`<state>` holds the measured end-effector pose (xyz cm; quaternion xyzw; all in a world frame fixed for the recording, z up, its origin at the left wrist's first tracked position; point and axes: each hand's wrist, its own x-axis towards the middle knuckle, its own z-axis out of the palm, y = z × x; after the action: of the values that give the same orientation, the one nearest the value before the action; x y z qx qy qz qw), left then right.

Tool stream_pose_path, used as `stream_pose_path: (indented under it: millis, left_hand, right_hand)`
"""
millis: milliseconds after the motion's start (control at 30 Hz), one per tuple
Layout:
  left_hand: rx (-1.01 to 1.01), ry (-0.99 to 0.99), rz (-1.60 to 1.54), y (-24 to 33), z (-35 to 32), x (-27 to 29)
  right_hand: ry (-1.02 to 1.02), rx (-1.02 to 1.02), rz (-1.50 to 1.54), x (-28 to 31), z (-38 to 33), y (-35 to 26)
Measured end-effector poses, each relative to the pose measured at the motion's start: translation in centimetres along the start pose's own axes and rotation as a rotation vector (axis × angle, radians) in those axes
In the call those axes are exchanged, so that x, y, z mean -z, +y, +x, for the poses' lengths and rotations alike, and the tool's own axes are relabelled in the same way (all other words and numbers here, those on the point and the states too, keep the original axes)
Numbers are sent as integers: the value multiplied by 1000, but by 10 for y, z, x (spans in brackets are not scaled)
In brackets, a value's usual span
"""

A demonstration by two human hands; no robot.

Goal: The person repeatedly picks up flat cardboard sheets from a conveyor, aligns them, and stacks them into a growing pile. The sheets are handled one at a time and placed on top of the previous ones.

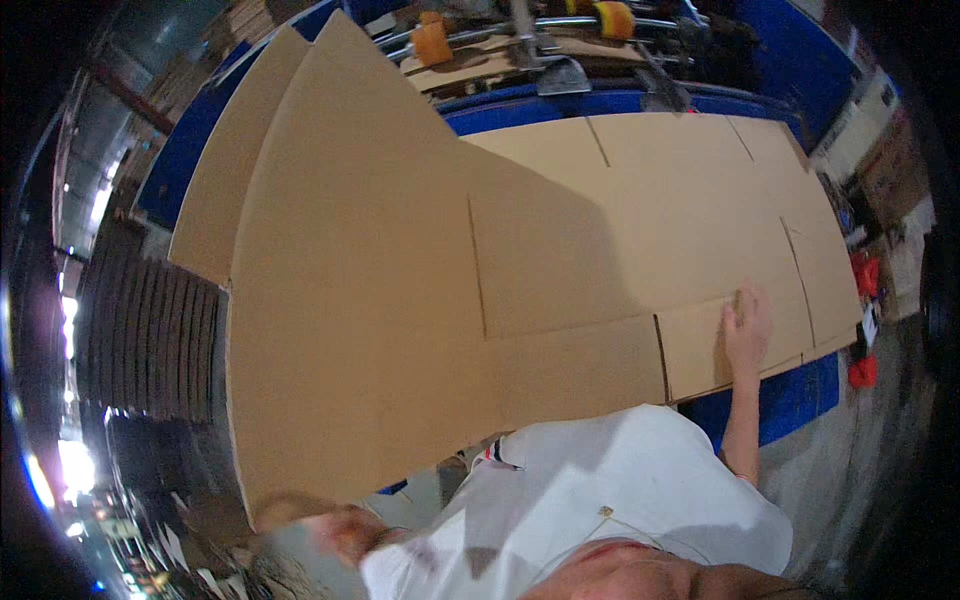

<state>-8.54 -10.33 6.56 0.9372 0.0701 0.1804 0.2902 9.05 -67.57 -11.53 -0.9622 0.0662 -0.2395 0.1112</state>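
Observation:
A large creased and slotted sheet of brown cardboard (360,290) stretches in front of me, its left part raised nearer to me than its right. My right hand (748,330) rests on a lower flap at the right, beside a crease, with thumb and fingers apart. At the sheet's lower left corner is my left hand (348,532), smeared by motion. Its fingers do not show clearly, so whether they grip the corner cannot be made out. Another cardboard panel (235,165) shows behind the raised part at the upper left.
Beyond the sheet stands a blue machine frame (560,108) with metal rods and orange rollers (431,42). A blue panel (790,405) shows under the sheet at the right. Stacked dark sheets (150,330) stand at the left. Red objects (862,372) lie at the far right.

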Motion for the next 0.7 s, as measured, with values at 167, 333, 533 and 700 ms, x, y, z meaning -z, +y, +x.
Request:
stream_pose_path:
  millis: [167,333,533,700]
  left_hand:
    - [207,19,-73,-51,-19,-65]
    - [259,160,-427,-67,51,-16]
    - [242,224,-210,-114,84,-39]
    - [244,239,-365,-54,100,-77]
  right_hand:
    - [364,-655,7,11,-69,182]
    - [574,-1341,1517,27,-82,281]
    - [879,-964,1332,47,-48,117]
    - [854,-518,1043,77,-8,-1]
